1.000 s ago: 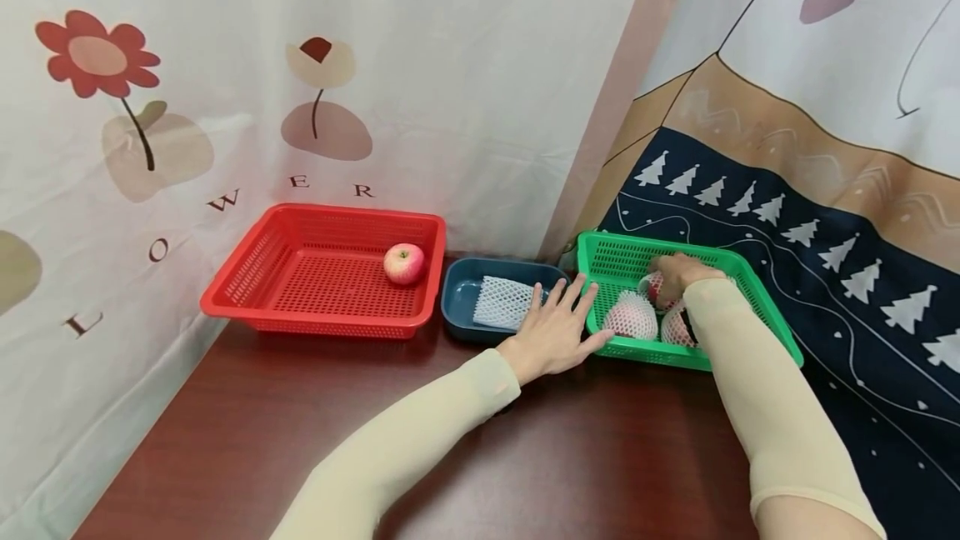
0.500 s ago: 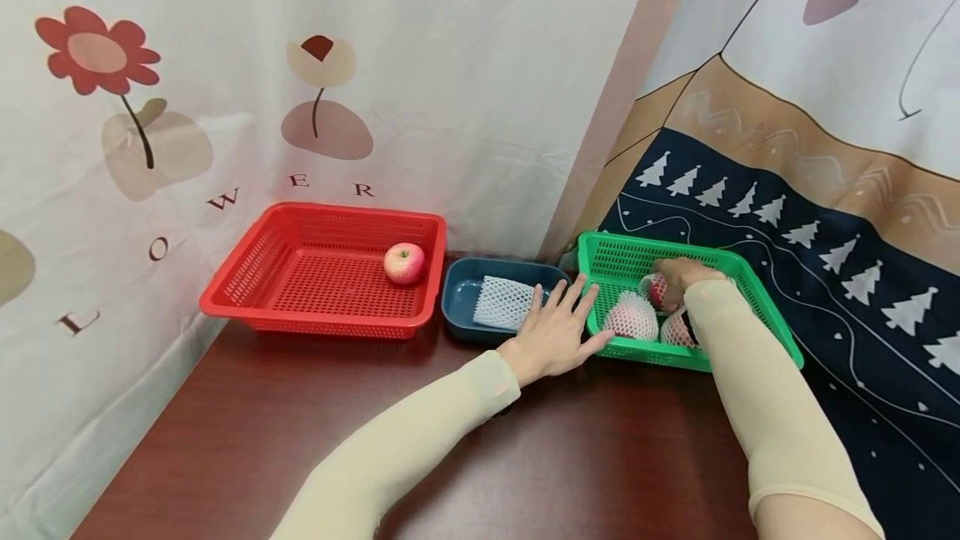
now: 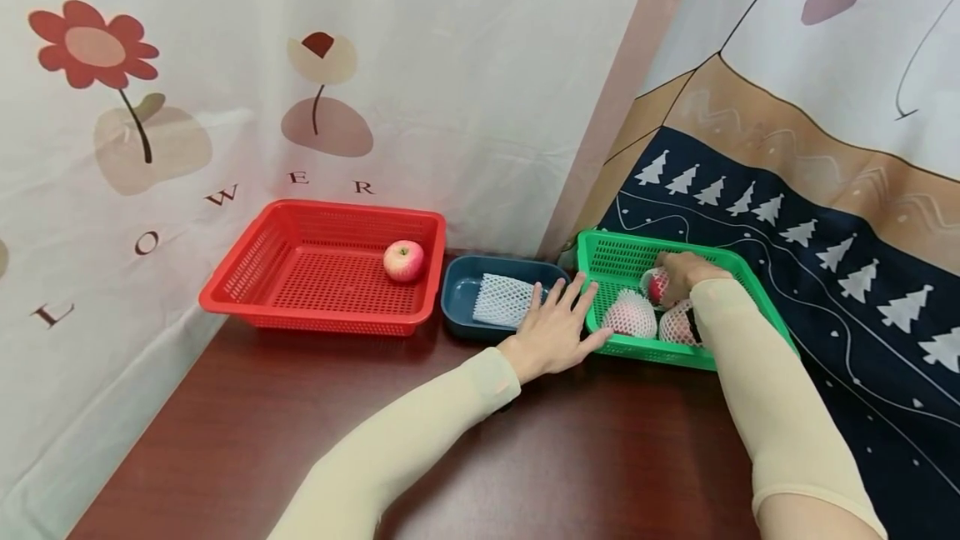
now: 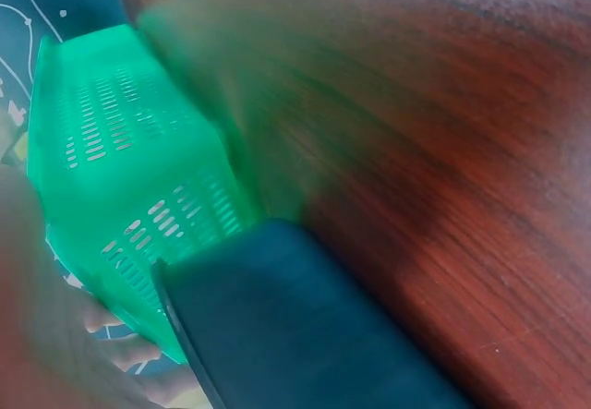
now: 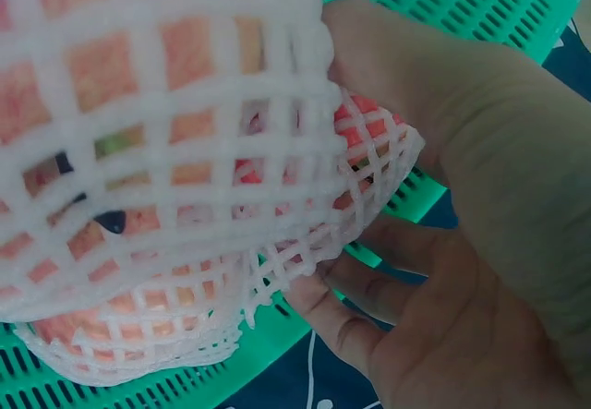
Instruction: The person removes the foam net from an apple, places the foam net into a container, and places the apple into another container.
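In the head view my right hand [image 3: 686, 275] reaches into the green basket [image 3: 757, 294] and grips an apple in a white foam net [image 3: 655, 284]. The right wrist view shows the thumb above this netted apple [image 5: 365, 137] and the fingers below it; another netted apple [image 5: 138, 104] hides much of it. Two more netted apples lie nearer the basket's front, one at left [image 3: 630, 317] and one at right [image 3: 677, 325], partly covered by the sleeve. My left hand [image 3: 551, 332], fingers spread, rests across the blue tray's right end and the green basket's near left rim.
The blue tray [image 3: 459, 294] holds a flat white foam net [image 3: 501, 300]. To its left stands a red basket [image 3: 322, 277] with one bare apple [image 3: 403, 261] at its right side. All stand on a brown wooden table [image 3: 600, 448], before hanging printed cloths [image 3: 480, 107].
My right hand shifts very slightly to the right within the green basket, along with the gripped apple. The left hand stays in place.
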A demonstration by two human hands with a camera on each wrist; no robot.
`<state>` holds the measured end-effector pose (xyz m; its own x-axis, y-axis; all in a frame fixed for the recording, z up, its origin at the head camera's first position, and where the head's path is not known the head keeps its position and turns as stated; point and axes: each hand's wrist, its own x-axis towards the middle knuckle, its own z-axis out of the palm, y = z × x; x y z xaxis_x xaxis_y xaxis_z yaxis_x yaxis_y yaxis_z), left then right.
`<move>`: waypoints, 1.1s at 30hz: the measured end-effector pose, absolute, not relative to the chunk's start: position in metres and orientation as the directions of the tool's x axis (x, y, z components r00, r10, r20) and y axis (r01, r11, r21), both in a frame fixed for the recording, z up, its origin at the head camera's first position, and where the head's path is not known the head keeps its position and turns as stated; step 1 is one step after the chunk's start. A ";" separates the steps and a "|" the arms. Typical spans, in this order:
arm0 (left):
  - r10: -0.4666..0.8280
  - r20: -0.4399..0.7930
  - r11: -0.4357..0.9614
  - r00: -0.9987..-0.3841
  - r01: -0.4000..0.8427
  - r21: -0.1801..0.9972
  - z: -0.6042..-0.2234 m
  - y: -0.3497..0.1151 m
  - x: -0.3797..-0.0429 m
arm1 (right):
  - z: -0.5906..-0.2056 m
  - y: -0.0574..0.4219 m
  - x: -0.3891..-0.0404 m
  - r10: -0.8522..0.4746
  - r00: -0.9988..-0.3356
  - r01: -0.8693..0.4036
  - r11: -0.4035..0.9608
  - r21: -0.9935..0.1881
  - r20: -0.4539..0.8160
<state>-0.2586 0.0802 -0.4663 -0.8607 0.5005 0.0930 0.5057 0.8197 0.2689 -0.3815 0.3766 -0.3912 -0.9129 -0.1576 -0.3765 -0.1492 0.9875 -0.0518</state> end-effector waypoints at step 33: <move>0.490 0.076 0.828 -0.868 0.491 0.271 -0.466 0.083 -0.258 | -0.375 0.354 -0.359 -0.231 -0.958 -0.210 0.968 -0.134 -0.172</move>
<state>-0.2578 0.0827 -0.4661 -0.8682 0.4904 0.0757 0.4912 0.8278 0.2711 -0.3588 0.3543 -0.3754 -0.9576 -0.2313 -0.1719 -0.2098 0.9685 -0.1342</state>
